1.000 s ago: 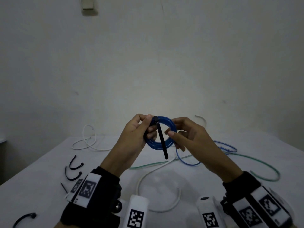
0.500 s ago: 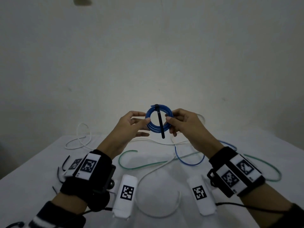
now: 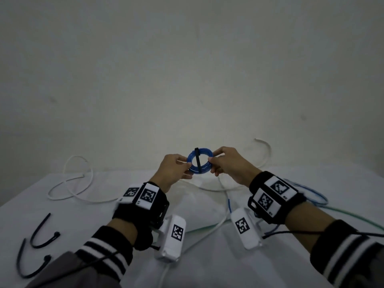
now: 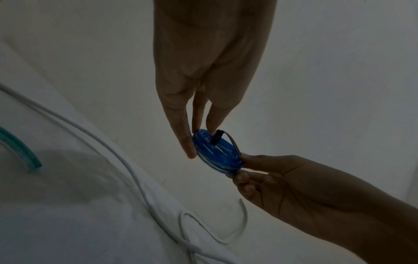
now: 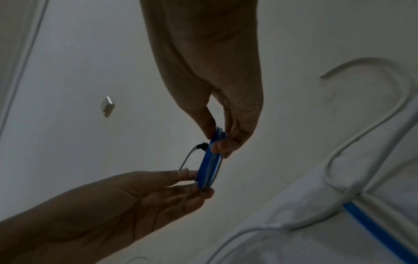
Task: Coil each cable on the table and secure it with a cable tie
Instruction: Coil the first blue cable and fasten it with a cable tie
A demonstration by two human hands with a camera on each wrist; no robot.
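Note:
A blue cable coil (image 3: 192, 169) is held up above the table, upright and facing me. A black cable tie (image 3: 198, 161) crosses it from top to bottom, head at the top. My left hand (image 3: 188, 165) pinches the coil's left rim between thumb and fingers. My right hand (image 3: 211, 162) pinches the right rim. The left wrist view shows the coil (image 4: 217, 157) with the tie head (image 4: 218, 136) beside my left fingertips (image 4: 190, 151). In the right wrist view my right hand (image 5: 218, 141) pinches the coil (image 5: 207, 169) edge-on, the tie's tail (image 5: 189, 157) arching off it.
Loose on the white table (image 3: 93, 221) lie white cables (image 3: 68, 183), a green cable (image 3: 353, 217) and another blue cable (image 3: 311, 194). Two spare black cable ties (image 3: 41, 235) (image 3: 29, 267) lie at the left front. A bare wall stands right behind the table.
Both arms have stretched forward, carrying the coil away from me. My left hand has shifted from gripping the coil by the tie head to pinching its left rim.

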